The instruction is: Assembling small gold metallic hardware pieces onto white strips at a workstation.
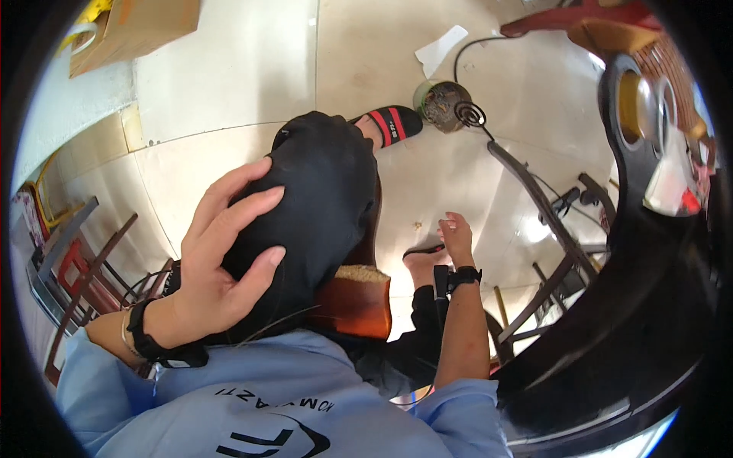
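Observation:
My left hand [221, 252] lies on my raised left knee in black trousers [321, 191]. Its fingers are spread over the cloth and it holds nothing. Lower down on the right, my right hand [456, 238] hangs above the floor near my right foot [424, 263]. Its fingers are loosely bent, a little apart, and nothing shows in them. A dark band sits on each wrist. Under me is a brown wooden seat [355, 305] with a worn, pale edge. My left foot wears a black sandal with red stripes [393, 126].
A black tabletop [611, 343] curves along the right, carrying a tape roll [632, 107]. A dark metal leg with a spiral end [469, 114] reaches toward a round container [445, 107]. White paper [441, 49] lies beyond. Chairs [76, 275] stand left, below a cardboard box [145, 30].

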Demonstrator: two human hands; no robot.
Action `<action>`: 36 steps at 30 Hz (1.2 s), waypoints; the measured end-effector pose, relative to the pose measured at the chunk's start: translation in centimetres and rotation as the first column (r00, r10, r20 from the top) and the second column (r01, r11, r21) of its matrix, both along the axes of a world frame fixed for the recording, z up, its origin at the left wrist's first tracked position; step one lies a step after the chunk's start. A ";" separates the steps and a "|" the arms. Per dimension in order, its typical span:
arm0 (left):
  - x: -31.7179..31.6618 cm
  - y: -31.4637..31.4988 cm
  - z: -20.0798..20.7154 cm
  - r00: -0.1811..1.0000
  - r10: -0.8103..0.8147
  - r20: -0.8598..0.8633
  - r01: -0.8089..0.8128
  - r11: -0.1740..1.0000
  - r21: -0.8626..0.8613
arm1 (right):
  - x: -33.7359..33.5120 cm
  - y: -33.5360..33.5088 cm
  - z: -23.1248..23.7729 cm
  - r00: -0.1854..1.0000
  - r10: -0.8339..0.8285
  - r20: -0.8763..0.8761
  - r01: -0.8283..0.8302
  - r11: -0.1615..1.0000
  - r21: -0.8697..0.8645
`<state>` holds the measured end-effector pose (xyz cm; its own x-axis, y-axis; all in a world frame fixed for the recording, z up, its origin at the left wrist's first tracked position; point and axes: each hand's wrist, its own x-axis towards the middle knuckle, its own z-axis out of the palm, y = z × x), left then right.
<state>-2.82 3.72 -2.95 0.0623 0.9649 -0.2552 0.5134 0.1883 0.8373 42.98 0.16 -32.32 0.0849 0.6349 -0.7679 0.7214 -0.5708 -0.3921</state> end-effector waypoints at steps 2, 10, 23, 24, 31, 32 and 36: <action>0.4 0.0 -0.2 1.000 -0.025 0.016 0.025 1.000 0.012 | 0.9 -1.4 1.8 0.999 -0.030 -0.023 0.028 0.997 -0.070; 1.9 -0.5 -1.3 0.999 0.004 0.046 -0.006 0.999 0.042 | -3.3 -5.3 7.1 0.913 -0.380 -0.152 0.409 0.858 0.310; 3.4 -1.1 -2.5 0.979 -0.143 -0.143 0.157 0.983 0.091 | -15.8 -7.7 15.5 0.906 -0.417 0.076 0.370 0.866 0.337; 3.5 -1.1 -2.5 0.965 -0.160 -0.208 0.182 0.979 0.090 | -15.8 -8.1 15.7 0.897 -0.437 0.070 0.383 0.845 0.373; 0.8 0.4 -4.1 0.990 -0.102 -0.097 0.107 0.993 0.047 | -16.2 -1.5 20.3 0.955 -0.296 0.034 0.221 0.780 0.585; 0.5 0.6 -4.3 0.977 -0.133 -0.167 0.146 0.987 0.068 | -16.8 0.5 21.3 0.948 -0.314 0.049 0.198 0.705 0.681; 0.2 0.8 -5.8 0.967 -0.132 -0.218 0.155 0.983 0.094 | -19.1 7.2 27.3 0.948 -0.313 -0.051 0.220 0.531 0.818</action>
